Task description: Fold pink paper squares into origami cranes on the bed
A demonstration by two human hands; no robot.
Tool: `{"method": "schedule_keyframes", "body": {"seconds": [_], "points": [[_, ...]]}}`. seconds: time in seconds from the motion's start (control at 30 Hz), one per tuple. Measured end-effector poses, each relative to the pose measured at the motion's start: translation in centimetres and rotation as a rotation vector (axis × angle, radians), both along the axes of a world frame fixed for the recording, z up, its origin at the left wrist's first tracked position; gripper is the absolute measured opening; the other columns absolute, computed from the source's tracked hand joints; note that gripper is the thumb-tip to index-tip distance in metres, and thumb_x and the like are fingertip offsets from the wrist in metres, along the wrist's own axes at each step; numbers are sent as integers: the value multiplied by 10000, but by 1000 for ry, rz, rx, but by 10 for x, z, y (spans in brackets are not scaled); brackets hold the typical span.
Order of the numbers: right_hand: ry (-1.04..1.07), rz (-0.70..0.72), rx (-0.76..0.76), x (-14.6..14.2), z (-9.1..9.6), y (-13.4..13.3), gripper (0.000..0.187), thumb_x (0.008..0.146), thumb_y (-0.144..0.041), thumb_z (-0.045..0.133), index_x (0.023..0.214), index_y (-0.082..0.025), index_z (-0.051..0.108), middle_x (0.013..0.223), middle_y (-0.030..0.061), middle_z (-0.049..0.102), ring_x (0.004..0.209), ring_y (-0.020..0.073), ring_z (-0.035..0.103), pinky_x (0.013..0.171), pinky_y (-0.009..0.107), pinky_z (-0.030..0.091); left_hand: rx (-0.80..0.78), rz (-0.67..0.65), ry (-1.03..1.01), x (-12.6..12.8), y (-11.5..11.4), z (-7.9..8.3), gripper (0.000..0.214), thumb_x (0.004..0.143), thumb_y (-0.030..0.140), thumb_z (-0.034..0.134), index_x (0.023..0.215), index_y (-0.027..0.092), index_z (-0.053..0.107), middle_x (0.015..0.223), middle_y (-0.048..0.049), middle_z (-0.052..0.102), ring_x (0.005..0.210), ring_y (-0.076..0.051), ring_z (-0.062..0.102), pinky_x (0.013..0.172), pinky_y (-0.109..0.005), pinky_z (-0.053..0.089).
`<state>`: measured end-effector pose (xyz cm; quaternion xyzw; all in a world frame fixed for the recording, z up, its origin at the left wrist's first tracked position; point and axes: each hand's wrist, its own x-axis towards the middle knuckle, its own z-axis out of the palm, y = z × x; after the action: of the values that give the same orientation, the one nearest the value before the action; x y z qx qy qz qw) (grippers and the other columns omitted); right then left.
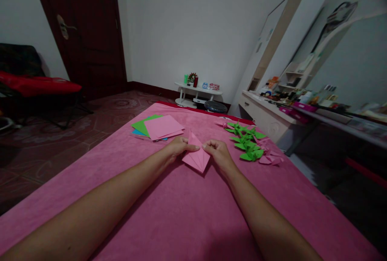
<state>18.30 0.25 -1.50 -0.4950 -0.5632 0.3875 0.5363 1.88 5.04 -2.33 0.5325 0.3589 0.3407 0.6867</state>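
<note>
A piece of pink origami paper (198, 160), folded into a kite-like diamond with crease lines, is held between my two hands just over the pink cloth. My left hand (180, 147) grips its left edge, thumb lying on top and fingers underneath. On the other side my right hand (218, 151) pinches the right edge between thumb and fingers. To the left lies a stack of square paper sheets (165, 126) in pink, green and blue. Several folded green paper cranes (252, 155) and pink paper cranes (272, 158) sit in rows to the right.
The pink cloth (145, 212) covers the surface in front of me. Beyond it stands a low white table (198, 88) with small items. A cluttered dressing table (269, 110) is on the right; a chair with red fabric (39, 85) and a dark door (87, 31) are on the left.
</note>
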Motion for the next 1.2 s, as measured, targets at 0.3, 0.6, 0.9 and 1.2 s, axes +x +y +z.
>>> {"method": "schedule_keyframes", "body": {"seconds": [0.3, 0.6, 0.9, 1.2], "points": [[201, -56, -52, 4, -3, 1, 271, 563, -324, 768, 594, -138, 572, 500, -42, 537, 458, 79, 433, 466, 201, 299, 45, 15, -56, 0, 0, 1, 299, 538, 317, 808, 636, 112, 614, 501, 19, 539, 398, -42, 378, 425, -209, 228], [248, -63, -140, 14, -3, 0, 220, 636, -344, 698, 678, -141, 624, 555, -12, 585, 483, 105, 519, 477, 215, 428, -10, 72, -103, -3, 9, -10, 289, 524, 284, 815, 683, 110, 647, 632, -2, 613, 510, -53, 495, 496, -183, 341], [258, -93, -159, 16, -2, -1, 245, 632, -360, 712, 702, -141, 630, 587, -5, 604, 482, 93, 528, 460, 196, 447, -7, 54, -116, -4, 9, -10, 276, 556, 306, 798, 676, 100, 659, 596, -10, 605, 489, -54, 484, 486, -185, 343], [250, -106, -123, 12, -8, 0, 208, 601, -296, 726, 646, -143, 593, 523, -32, 563, 435, 88, 505, 447, 205, 436, -46, 64, -141, -2, 8, -7, 345, 630, 428, 738, 692, 103, 639, 607, -24, 600, 484, -62, 492, 494, -182, 393]]}}
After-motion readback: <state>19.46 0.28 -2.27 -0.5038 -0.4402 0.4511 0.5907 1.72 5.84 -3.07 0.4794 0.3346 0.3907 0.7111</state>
